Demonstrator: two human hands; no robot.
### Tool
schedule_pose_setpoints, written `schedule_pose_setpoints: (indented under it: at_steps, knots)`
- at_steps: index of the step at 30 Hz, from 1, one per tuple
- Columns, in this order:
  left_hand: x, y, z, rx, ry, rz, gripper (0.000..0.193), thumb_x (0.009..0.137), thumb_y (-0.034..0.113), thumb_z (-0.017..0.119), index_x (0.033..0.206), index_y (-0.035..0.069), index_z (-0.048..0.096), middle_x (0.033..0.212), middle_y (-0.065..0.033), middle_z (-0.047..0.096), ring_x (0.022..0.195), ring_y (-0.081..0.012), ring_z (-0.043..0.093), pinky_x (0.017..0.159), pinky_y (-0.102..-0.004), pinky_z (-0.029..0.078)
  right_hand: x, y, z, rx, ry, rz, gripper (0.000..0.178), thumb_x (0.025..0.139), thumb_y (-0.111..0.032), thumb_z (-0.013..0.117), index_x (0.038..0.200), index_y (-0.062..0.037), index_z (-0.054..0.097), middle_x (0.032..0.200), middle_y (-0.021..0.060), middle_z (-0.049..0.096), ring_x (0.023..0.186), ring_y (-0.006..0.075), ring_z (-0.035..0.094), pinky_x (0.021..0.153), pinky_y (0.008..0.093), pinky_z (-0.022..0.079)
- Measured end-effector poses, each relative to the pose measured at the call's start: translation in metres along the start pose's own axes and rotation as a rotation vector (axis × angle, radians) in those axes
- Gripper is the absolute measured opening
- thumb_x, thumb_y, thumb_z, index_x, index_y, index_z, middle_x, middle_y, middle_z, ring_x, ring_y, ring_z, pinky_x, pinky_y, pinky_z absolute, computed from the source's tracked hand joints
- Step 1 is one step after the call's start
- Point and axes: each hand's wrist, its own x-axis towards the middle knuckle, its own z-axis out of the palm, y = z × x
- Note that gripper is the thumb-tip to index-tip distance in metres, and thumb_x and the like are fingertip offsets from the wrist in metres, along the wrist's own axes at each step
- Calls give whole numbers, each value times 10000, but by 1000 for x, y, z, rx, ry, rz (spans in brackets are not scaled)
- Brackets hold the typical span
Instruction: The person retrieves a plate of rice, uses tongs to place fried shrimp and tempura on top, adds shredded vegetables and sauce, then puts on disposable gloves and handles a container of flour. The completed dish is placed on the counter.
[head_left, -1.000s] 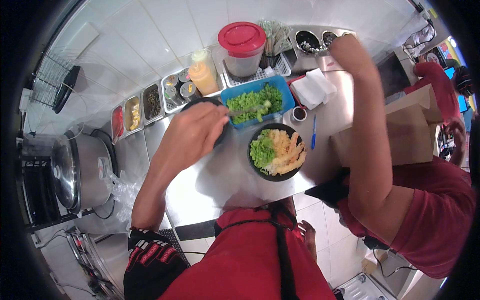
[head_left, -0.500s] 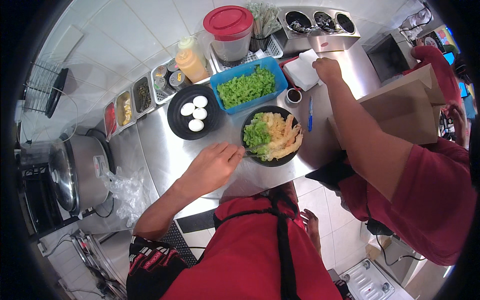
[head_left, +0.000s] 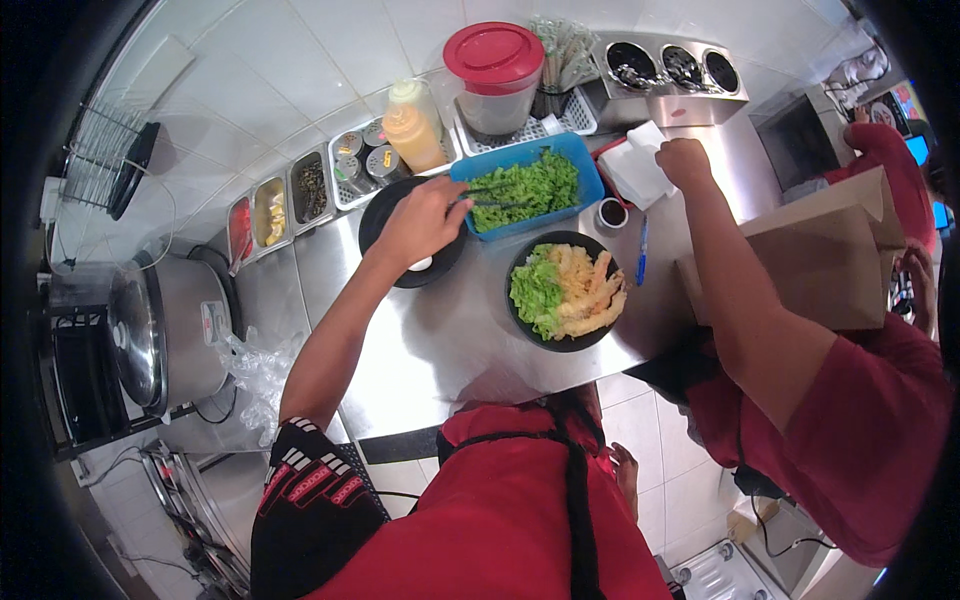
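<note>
My left hand (head_left: 425, 220) is closed around a pair of tongs (head_left: 490, 203), whose tips reach over shredded green lettuce (head_left: 535, 185) in a blue tub (head_left: 588, 175). Under this hand lies a black plate (head_left: 380, 210); one peeled white egg (head_left: 421, 264) shows, the others are covered. Nearer me, a black bowl (head_left: 570, 345) holds lettuce on its left and golden battered fried pieces (head_left: 595, 300) on its right. My right hand (head_left: 624, 478) hangs low beside my red clothing, fingers loosely apart, holding nothing visible.
From the right a co-worker's hand (head_left: 683, 162) touches white paper napkins (head_left: 635, 175). A sauce cup (head_left: 611, 214) and blue pen (head_left: 642, 250) lie near the bowl. A cardboard box (head_left: 810, 250) stands right, a cooker (head_left: 165, 330) left. Sauce bottles (head_left: 412, 130) line the back.
My left hand has carried the tongs from the bowl's lettuce up to the blue tub, passing over the egg plate. The view has shifted slightly. The co-worker's hand stays at the napkins.
</note>
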Motion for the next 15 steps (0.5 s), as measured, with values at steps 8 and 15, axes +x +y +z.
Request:
schedule_pose_setpoints:
  at_steps: [8, 15]
  knots:
    - [39, -76, 25, 201, 595, -458, 777, 692, 394, 814, 1222, -69, 483, 1063, -249, 615, 1056, -392, 583, 910, -438, 472, 4, -19, 13, 10, -28, 10, 470, 970, -323, 477, 1337, -33, 511, 1171, 134, 644, 987, 227, 641, 780, 360, 518]
    - [53, -79, 23, -117, 657, -482, 735, 637, 280, 866, 1185, -45, 500, 1097, -238, 637, 1042, -389, 625, 902, -436, 491, 4, -15, 19, 10, -75, 0, 479, 961, -331, 489, 1340, -37, 511, 1169, 127, 646, 984, 217, 637, 784, 354, 517]
